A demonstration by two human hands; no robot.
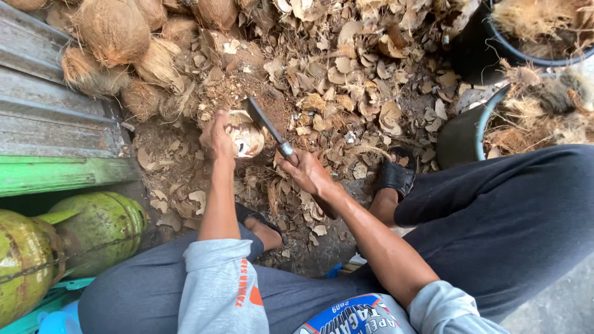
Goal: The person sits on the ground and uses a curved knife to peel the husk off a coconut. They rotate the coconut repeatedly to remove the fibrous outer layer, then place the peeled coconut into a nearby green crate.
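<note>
My left hand (216, 137) grips a partly husked coconut (246, 136) and holds it down on the ground among husk scraps. My right hand (307, 172) is closed around the handle of a heavy cleaver (265, 122). The cleaver's dark blade rests against the top of the coconut, angled up to the left. Pale shell shows where the brown husk is cut away. Both forearms reach out from grey sleeves over my dark trousers.
Husk chips (346, 80) cover the ground ahead. Brown husked coconuts (114, 31) are piled at the top left beside a grey and green board (49, 142). Green coconuts (93, 229) lie at lower left. Two dark tubs (470, 133) of fibre stand right. My sandalled foot (396, 176) rests nearby.
</note>
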